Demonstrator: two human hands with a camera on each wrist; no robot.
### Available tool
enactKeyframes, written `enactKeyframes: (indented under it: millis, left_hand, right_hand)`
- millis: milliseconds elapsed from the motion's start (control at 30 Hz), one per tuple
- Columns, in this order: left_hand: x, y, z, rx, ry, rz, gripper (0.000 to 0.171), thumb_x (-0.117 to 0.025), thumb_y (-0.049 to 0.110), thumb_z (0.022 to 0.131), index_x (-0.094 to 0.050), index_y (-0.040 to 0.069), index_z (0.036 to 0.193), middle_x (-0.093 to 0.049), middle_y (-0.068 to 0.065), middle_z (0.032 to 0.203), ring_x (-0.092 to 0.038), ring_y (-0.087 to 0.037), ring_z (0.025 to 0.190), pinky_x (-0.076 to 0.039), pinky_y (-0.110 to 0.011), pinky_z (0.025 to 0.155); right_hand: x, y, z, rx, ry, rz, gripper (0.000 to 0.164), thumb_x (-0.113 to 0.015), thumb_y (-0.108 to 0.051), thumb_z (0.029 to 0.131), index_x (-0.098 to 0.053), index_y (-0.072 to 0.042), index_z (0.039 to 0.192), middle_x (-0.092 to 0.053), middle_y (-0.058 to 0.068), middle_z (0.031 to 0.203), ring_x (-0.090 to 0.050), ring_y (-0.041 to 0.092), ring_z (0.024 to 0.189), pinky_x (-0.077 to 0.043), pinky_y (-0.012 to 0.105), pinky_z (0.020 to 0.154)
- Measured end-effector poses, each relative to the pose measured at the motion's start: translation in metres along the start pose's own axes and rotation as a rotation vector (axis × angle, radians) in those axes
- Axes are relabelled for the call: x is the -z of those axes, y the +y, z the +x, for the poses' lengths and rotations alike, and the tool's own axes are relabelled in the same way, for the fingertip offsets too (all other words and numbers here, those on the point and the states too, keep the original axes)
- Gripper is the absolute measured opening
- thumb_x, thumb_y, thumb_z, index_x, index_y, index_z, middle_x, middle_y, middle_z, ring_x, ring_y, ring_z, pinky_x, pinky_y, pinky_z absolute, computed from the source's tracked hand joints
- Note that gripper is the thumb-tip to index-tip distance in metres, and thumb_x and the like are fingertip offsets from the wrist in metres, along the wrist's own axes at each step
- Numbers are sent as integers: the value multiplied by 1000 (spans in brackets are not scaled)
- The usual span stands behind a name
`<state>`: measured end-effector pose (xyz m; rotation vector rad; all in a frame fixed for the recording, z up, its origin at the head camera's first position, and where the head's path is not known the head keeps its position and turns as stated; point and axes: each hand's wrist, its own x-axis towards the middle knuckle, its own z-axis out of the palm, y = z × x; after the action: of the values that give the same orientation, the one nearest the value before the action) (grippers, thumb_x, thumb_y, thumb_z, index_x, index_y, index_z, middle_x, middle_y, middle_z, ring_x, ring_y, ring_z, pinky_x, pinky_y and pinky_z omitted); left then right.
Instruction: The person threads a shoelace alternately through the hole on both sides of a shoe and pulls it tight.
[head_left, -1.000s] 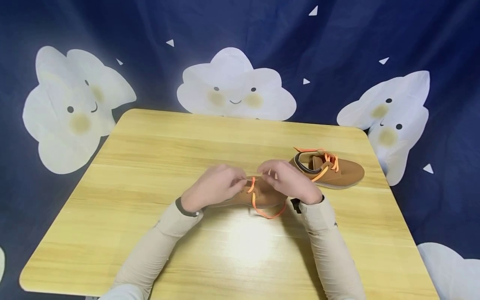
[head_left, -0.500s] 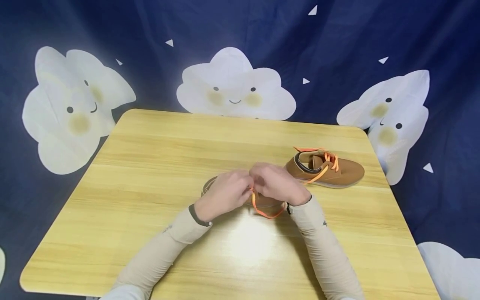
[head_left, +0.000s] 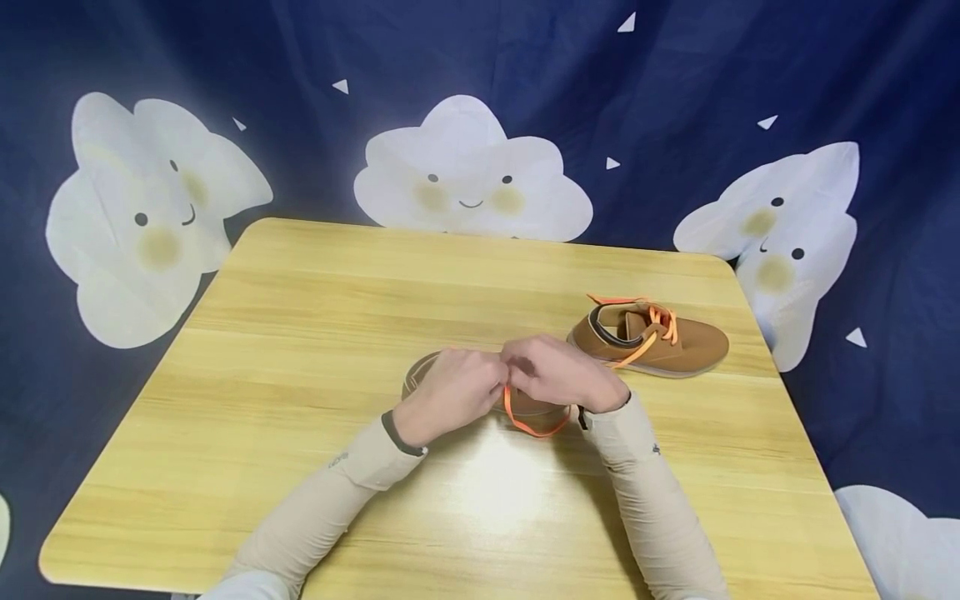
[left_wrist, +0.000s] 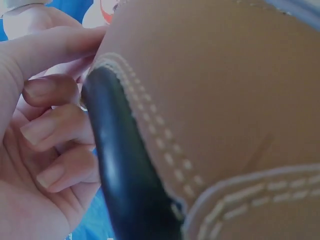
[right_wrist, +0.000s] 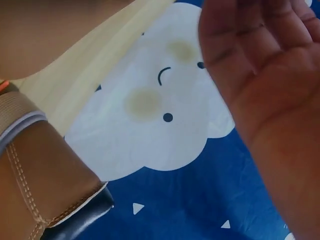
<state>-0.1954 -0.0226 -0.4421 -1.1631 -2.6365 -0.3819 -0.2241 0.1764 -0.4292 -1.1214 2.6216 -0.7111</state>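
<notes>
A brown ankle-high shoe lies on the table, mostly covered by both hands. Its orange shoelace loops down from between them onto the tabletop. My left hand pinches the lace from the left, thumb and forefinger meeting at the knot area. In the left wrist view its other fingers curl beside the shoe's black padded collar. My right hand pinches lace from the right, its fingertips right against the left hand's. The right wrist view shows its palm; its fingertips are cut off there.
A second brown shoe with orange laces stands behind and to the right, toe pointing right. Both rest on a light wooden table. A dark blue curtain with white clouds hangs behind.
A second ago the hands were apart over the laces. They came together at the middle of the shoe, uncovering its collar at left; over the last half second they have barely moved.
</notes>
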Motion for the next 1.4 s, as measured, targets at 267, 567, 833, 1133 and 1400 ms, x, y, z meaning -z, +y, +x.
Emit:
enactKeyframes:
  millis: [267,567,833,1133,1400]
  left_hand:
    - [19,-17,-1,59,-56,-168,14,-70,14,92,-70,17,78,-55,9,65,-39,-1,56,-31,-15,48]
    - [33,-61,-6,161,-212,-365,13,-63,17,99,-76,15,98,-50,10,64,-40,-5,54,-35,-23,52]
    - [21,-64,-3,17,-319,-469,19,-60,14,102,-75,14,90,-56,9,73,-44,-1,59,-39,-20,59]
    - [15,-59,-2,6,-398,-484,20,-58,9,101,-77,8,95,-55,8,70,-43,-1,57,-42,-19,60]
    - [21,-55,-3,92,-442,-459,15,-61,9,99,-76,8,101,-67,3,83,-50,-5,63,-48,-21,63]
  right_hand:
    - [7,-2,-2,-16,-80,60,5,-66,-14,100,-71,-16,102,-71,-6,93,-59,7,79,-52,26,73]
    - [6,-1,-2,-37,-92,137,12,-71,-10,97,-63,-15,91,-66,-1,78,-51,5,64,-45,23,63]
    - [6,1,-3,-72,-131,297,11,-71,-14,98,-63,-13,90,-72,12,78,-66,25,70,-47,23,61]
    - [3,2,-2,-108,-142,333,12,-75,-11,94,-66,-12,86,-73,8,69,-60,11,58,-44,21,57]
    - [0,3,0,-148,-168,399,13,-74,-16,96,-67,-10,86,-75,9,69,-73,30,67,-53,25,63]
